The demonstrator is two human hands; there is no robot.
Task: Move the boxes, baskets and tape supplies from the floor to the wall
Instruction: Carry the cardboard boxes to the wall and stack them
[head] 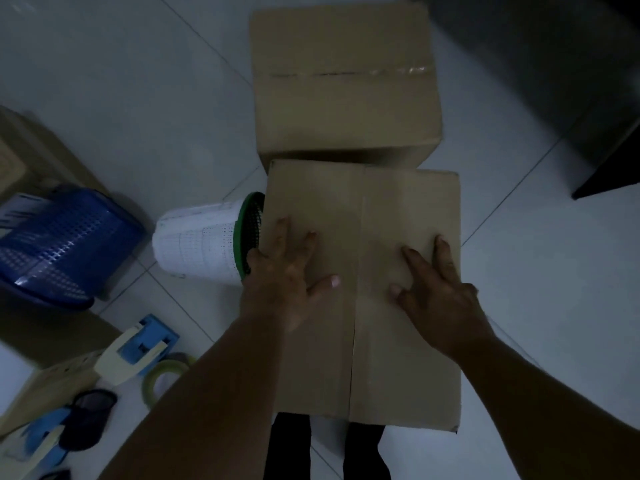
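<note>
A cardboard box (391, 209) lies on the floor right in front of me, its two top flaps meeting in a centre seam. My left hand (287, 271) rests flat on the left flap with fingers spread. My right hand (440, 289) lies flat on the right flap, fingers apart. A second, taped cardboard box (346, 81) stands just beyond it, touching its far edge. A white basket with a green rim (204, 244) lies on its side against the near box's left side. A blue basket (65, 247) sits tipped over at the far left.
A blue-and-cream tape dispenser (138, 344) and a roll of green tape (162, 375) lie on the white tiled floor at lower left, near a small cardboard box (52, 386) and a dark mesh item (90, 417). Dark furniture (571, 81) stands at the upper right.
</note>
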